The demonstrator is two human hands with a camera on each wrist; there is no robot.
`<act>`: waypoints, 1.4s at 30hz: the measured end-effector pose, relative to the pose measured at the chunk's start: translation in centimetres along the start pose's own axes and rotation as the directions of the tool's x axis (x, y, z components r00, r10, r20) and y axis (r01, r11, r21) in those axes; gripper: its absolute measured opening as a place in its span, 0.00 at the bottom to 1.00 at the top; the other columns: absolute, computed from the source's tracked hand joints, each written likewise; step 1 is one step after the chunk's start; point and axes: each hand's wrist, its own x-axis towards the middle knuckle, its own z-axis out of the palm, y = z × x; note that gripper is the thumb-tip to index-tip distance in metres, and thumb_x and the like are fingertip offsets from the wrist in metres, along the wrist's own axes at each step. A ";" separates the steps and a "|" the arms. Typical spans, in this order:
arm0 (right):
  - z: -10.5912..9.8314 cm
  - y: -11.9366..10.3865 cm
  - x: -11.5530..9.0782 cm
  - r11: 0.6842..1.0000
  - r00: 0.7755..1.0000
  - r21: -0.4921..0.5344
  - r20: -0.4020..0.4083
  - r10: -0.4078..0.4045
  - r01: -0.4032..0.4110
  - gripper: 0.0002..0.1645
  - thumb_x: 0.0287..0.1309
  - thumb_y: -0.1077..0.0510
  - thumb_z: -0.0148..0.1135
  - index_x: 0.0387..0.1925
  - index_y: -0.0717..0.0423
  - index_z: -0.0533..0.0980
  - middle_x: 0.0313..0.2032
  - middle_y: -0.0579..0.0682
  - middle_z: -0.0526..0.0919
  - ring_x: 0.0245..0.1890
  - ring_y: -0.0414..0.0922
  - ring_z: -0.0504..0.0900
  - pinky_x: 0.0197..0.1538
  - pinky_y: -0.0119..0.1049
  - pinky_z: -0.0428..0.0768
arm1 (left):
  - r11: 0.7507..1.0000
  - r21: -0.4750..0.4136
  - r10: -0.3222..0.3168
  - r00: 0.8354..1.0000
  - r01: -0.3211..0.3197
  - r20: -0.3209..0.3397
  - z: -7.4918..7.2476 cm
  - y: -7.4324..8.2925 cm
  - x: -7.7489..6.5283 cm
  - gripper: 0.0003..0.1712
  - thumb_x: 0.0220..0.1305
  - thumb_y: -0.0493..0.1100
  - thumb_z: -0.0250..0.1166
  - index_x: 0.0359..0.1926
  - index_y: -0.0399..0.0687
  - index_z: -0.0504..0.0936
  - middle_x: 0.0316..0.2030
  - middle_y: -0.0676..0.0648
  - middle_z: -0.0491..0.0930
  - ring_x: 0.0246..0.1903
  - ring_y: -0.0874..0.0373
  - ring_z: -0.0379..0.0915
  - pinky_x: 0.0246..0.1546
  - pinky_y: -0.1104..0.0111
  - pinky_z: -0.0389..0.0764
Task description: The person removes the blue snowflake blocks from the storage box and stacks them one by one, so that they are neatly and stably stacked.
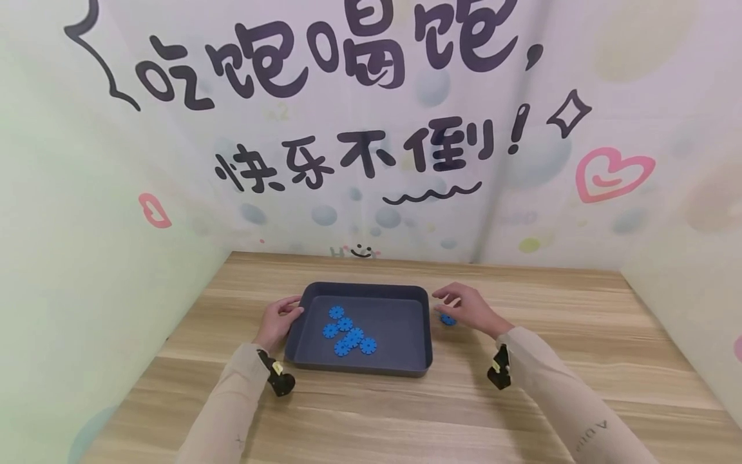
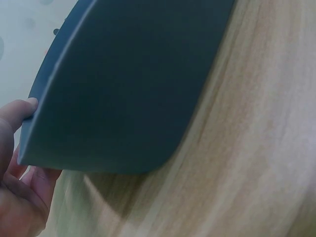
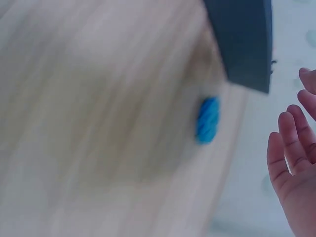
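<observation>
A dark grey rectangular tray [image 1: 400, 328] holds several blue notched plastic discs [image 1: 368, 346], some overlapping, left of its middle. At its left side my left hand [image 1: 278, 322] grips the rim; in the left wrist view the thumb [image 2: 22, 109] lies over the rim, with other fingers against the outside of the wall. My right hand [image 1: 468, 308] hovers beyond the tray's right side with fingers loosely bent and nothing held. Under it, on the table, lies another blue notched piece [image 1: 448, 319], partly hidden by the hand and blurred in the right wrist view [image 3: 208, 120].
The tray stands on a wood-grain table [image 1: 371, 419]. Behind the table's far edge hangs a white printed backdrop [image 1: 348, 219], with pale walls at both sides. Both wrists carry black camera mounts [image 1: 500, 368].
</observation>
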 end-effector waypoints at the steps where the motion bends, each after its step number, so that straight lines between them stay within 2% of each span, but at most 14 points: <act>1: 0.2 -0.4 0.4 1.000 1.000 -0.001 0.004 -0.011 0.011 0.16 0.52 0.59 0.61 0.43 0.63 0.75 0.40 0.55 0.78 0.35 0.46 0.76 0.35 0.35 0.75 | 1.000 -0.002 -0.001 1.000 0.001 -0.001 -0.1 0.0 0.0 0.20 0.59 0.38 0.58 0.52 0.35 0.72 0.42 0.34 0.75 0.41 0.47 0.70 0.37 0.64 0.73; 8: 1.8 -3.5 3.4 0.994 0.996 0.069 0.032 -0.086 0.083 0.15 0.52 0.59 0.61 0.42 0.60 0.77 0.38 0.57 0.79 0.33 0.42 0.77 0.36 0.34 0.75 | 1.000 -0.007 -0.013 1.000 0.013 -0.007 -0.5 -0.2 0.0 0.20 0.59 0.38 0.58 0.52 0.36 0.73 0.42 0.35 0.75 0.40 0.47 0.71 0.36 0.65 0.74; 16: 4.1 -6.4 6.9 0.991 0.993 0.101 0.066 -0.097 0.090 0.14 0.53 0.60 0.60 0.42 0.60 0.77 0.39 0.53 0.80 0.34 0.42 0.77 0.40 0.33 0.75 | 1.000 0.003 -0.001 1.000 0.002 -0.023 -0.7 -0.1 0.1 0.20 0.59 0.37 0.58 0.52 0.36 0.73 0.41 0.35 0.76 0.40 0.48 0.71 0.36 0.64 0.74; 23: 6.9 -7.1 9.2 0.987 0.989 0.109 0.077 -0.126 0.117 0.13 0.52 0.61 0.60 0.41 0.62 0.77 0.38 0.56 0.80 0.34 0.43 0.77 0.39 0.33 0.75 | 1.000 -0.019 -0.021 1.000 0.021 -0.023 -0.7 0.1 0.0 0.19 0.59 0.37 0.58 0.51 0.36 0.74 0.40 0.35 0.76 0.40 0.49 0.71 0.35 0.67 0.73; 29: 9.3 -7.0 10.4 0.990 0.985 0.065 0.108 -0.134 0.128 0.13 0.52 0.61 0.60 0.40 0.62 0.77 0.34 0.52 0.80 0.31 0.41 0.76 0.35 0.30 0.74 | 0.999 -0.032 -0.007 1.000 0.006 -0.022 -0.6 0.1 -0.2 0.19 0.58 0.36 0.58 0.51 0.34 0.74 0.40 0.35 0.76 0.39 0.48 0.71 0.34 0.67 0.73; 33: 10.7 -7.1 10.9 0.993 0.985 0.060 0.140 -0.106 0.098 0.14 0.51 0.61 0.61 0.40 0.64 0.76 0.33 0.51 0.79 0.31 0.42 0.75 0.35 0.30 0.74 | 0.999 -0.033 -0.015 1.000 0.014 -0.028 -0.5 0.0 -0.3 0.19 0.58 0.37 0.59 0.51 0.36 0.74 0.39 0.36 0.77 0.39 0.49 0.71 0.33 0.69 0.73; 36: 11.4 -7.2 11.2 0.997 0.981 0.070 0.184 -0.056 0.044 0.15 0.51 0.62 0.61 0.41 0.65 0.76 0.34 0.52 0.79 0.33 0.43 0.75 0.36 0.31 0.74 | 0.999 -0.041 -0.017 0.999 0.016 -0.030 -0.4 -0.1 -0.2 0.19 0.58 0.37 0.59 0.51 0.37 0.75 0.39 0.37 0.77 0.39 0.49 0.71 0.33 0.68 0.73; 42: 12.5 -7.4 11.2 0.998 0.960 0.027 0.275 0.046 -0.056 0.19 0.50 0.59 0.62 0.44 0.63 0.75 0.37 0.52 0.78 0.36 0.44 0.75 0.38 0.33 0.74 | 0.998 -0.060 -0.015 1.000 0.014 -0.021 -0.1 0.0 -0.1 0.19 0.58 0.37 0.59 0.51 0.37 0.74 0.41 0.36 0.77 0.40 0.48 0.71 0.36 0.64 0.75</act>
